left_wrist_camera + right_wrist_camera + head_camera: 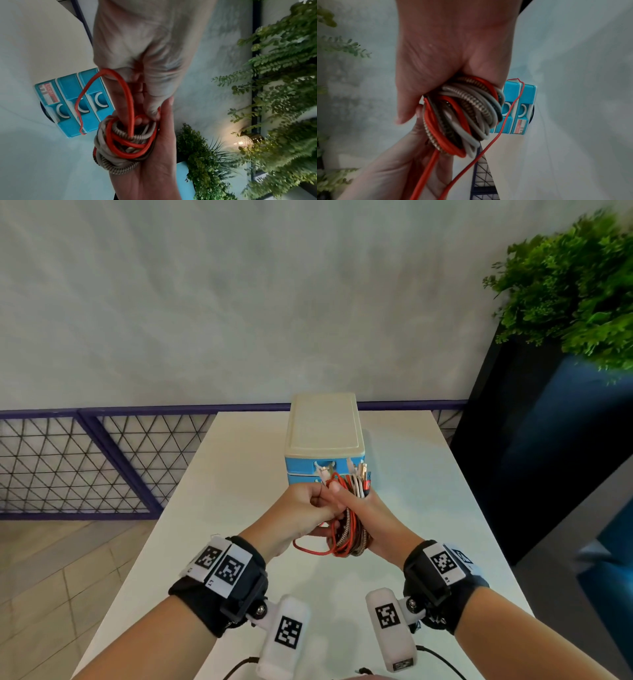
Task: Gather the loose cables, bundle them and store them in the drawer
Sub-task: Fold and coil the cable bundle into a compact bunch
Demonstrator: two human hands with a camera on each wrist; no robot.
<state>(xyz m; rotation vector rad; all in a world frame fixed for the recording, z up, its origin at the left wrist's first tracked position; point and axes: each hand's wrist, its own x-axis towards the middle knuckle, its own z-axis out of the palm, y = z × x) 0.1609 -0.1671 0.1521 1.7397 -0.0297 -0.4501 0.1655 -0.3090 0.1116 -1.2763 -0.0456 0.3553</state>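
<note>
Both hands hold one coil of cables above the white table, just in front of the blue drawer unit. The coil mixes red, grey and braided beige cables. My right hand grips the coil in its fist. My left hand touches the coil from the left, and its fingers pinch a loop of the red cable. A thin red wire trails loose from the bundle. The three drawer fronts look shut.
The drawer unit has a cream top and stands mid-table near the far edge. A purple mesh railing runs behind the table at the left. A dark planter with green foliage stands to the right of the table.
</note>
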